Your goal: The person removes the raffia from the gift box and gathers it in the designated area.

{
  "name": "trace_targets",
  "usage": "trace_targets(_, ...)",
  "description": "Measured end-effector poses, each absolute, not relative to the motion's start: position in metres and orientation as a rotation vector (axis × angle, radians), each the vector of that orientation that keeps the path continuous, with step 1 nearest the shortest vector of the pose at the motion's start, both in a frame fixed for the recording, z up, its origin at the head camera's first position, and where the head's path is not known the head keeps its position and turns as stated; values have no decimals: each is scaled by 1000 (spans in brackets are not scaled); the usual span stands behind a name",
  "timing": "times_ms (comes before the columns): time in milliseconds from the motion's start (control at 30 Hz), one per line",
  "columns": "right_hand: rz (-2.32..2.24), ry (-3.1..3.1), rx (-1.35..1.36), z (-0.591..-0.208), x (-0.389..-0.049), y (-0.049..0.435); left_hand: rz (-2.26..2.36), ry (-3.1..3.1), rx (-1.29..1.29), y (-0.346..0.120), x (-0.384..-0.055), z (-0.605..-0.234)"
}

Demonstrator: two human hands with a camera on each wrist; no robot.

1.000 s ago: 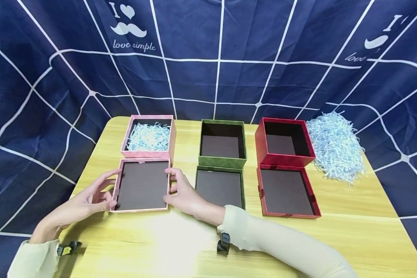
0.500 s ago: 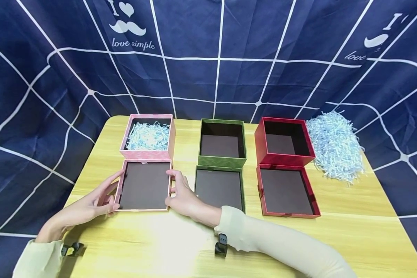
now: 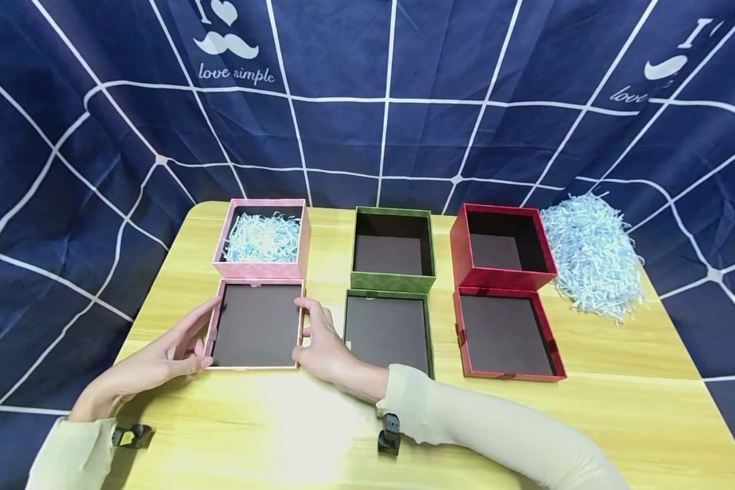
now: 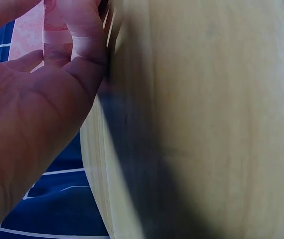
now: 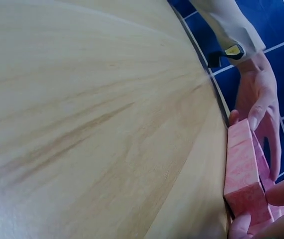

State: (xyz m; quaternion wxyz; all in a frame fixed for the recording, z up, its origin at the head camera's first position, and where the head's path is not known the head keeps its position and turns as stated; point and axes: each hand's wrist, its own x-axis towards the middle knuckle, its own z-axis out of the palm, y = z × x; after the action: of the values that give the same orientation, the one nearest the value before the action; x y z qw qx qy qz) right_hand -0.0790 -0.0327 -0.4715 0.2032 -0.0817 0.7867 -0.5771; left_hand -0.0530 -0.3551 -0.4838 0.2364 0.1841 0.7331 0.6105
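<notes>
A pink box lid (image 3: 257,327) lies inside up on the table, its dark lining showing, against the front of a pink box (image 3: 258,270). My left hand (image 3: 153,367) holds the lid's left side, thumb at the near corner and a finger farther back on the rim. On the opposite side my right hand (image 3: 333,354) grips the rim between thumb and fingers. In the right wrist view, the lid's pink wall (image 5: 241,164) shows between both hands. Light blue shredded paper (image 3: 263,238) fills part of the pink box.
A green box (image 3: 393,280) with its upturned lid (image 3: 387,330) stands beside my right hand. Farther right are a red box (image 3: 505,280) and its upturned lid (image 3: 507,333). A heap of blue shredded paper (image 3: 594,255) lies at the table's back right. Blue gridded cloth (image 3: 343,136) surrounds the table.
The pink lid has shifted slightly right and turned straighter in line with the pink box, my left hand moving right with it. The other boxes stay put.
</notes>
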Motion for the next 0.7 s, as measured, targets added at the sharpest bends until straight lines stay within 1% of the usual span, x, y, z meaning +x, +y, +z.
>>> trace_targets(233,-1640,2165,-180,-471,-83,-34,1660,2033,486,-355,-55,-483)
trace_targets(400,-1656,2140,-170,-472,-83,-34,1668,2031,529,-358,-60,-482)
trace_targets(700,-1678,2154,-224,-461,-80,-32,1688,2013,601,-363,-63,-474)
